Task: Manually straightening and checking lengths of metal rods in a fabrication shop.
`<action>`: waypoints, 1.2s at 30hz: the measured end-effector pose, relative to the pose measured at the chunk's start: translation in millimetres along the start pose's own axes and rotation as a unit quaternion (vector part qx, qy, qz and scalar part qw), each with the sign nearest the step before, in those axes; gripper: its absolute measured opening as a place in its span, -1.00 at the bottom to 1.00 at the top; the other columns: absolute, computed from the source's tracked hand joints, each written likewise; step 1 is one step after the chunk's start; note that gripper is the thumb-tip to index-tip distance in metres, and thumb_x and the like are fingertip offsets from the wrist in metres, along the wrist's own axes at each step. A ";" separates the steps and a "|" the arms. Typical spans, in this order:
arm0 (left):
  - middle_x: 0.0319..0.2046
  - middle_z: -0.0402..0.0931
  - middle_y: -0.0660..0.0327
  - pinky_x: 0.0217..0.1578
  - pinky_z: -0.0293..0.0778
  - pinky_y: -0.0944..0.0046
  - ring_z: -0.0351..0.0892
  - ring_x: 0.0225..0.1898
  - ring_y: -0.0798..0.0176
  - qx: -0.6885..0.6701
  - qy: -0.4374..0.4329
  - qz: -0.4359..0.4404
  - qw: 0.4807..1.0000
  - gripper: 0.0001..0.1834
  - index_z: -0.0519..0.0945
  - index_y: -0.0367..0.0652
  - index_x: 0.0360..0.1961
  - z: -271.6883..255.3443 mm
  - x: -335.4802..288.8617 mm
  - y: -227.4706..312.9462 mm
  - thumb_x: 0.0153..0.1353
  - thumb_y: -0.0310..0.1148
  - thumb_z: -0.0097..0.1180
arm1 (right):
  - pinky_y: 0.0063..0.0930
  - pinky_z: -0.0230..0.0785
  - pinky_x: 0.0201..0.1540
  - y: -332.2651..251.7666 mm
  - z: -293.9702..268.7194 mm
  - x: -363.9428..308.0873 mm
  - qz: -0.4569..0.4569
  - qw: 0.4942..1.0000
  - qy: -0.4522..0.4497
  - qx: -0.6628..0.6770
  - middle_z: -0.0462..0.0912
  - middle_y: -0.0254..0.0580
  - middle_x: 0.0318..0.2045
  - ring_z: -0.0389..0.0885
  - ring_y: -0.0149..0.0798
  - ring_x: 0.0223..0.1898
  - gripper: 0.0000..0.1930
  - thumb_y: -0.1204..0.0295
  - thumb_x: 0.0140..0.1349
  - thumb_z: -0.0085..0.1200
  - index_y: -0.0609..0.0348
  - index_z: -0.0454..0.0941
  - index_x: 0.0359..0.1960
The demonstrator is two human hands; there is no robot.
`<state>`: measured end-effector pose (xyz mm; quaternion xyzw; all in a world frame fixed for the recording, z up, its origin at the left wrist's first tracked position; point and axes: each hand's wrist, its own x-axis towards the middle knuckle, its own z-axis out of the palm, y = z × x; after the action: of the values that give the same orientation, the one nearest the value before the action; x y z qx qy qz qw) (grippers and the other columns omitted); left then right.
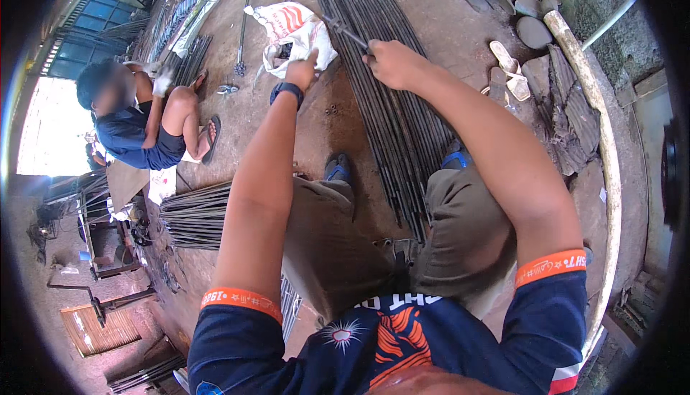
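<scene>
My right hand is closed round the near end of a slim dark metal tool with a notched, wrench-like head. The tool slants over a long bundle of dark metal rods lying on the floor. At the open mouth of a white sack with red print is my left hand, fingers curled and thumb raised. Whatever those fingers hold is hidden. Small dark pieces show inside the sack.
To the left a person in dark clothes and light gloves sits low beside more rods. Another rod bundle lies nearer me. Pale sandals, stacked scrap and a long pale pole line the right side. Small metal bits lie on the floor.
</scene>
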<state>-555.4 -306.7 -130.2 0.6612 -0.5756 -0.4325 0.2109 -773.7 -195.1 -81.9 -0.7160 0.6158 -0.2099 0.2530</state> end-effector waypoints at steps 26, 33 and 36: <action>-0.02 0.44 0.14 0.04 0.25 0.12 0.39 -0.02 0.14 -0.047 -0.105 0.090 0.989 -0.31 0.36 -0.18 0.06 24.0 -9.1 20.1 0.05 0.11 0.13 | -0.08 0.35 -0.14 8.9 -1.8 -2.9 -0.006 1.000 -0.003 -0.026 0.55 0.26 -0.34 0.52 0.18 -0.22 -0.72 0.35 0.21 -0.15 0.39 0.42 -0.26; -0.05 0.45 0.16 0.02 0.18 0.17 0.37 0.01 0.21 -0.217 -0.056 -0.041 0.974 -0.19 0.38 -0.17 0.01 15.3 -12.3 27.4 0.04 0.37 -0.12 | -0.01 0.32 -0.20 18.0 4.2 -1.4 -0.004 1.000 0.010 -0.014 0.52 0.31 -0.40 0.49 0.27 -0.27 -0.71 0.30 0.21 -0.11 0.35 0.39 -0.26; -0.03 0.44 0.07 0.03 0.17 0.06 0.40 -0.02 0.12 -0.240 -0.154 0.015 0.959 -0.13 0.31 -0.24 0.09 15.9 -32.3 58.5 0.01 0.33 -0.03 | -0.06 0.36 -0.15 11.2 4.1 2.5 0.002 0.999 -0.005 -0.041 0.55 0.23 -0.33 0.53 0.18 -0.23 -0.72 0.36 0.20 -0.14 0.38 0.41 -0.23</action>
<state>-601.0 -287.3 -82.6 0.5081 -0.4905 -0.6508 0.2788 -779.5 -198.4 -92.1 -0.7255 0.6240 -0.1804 0.2276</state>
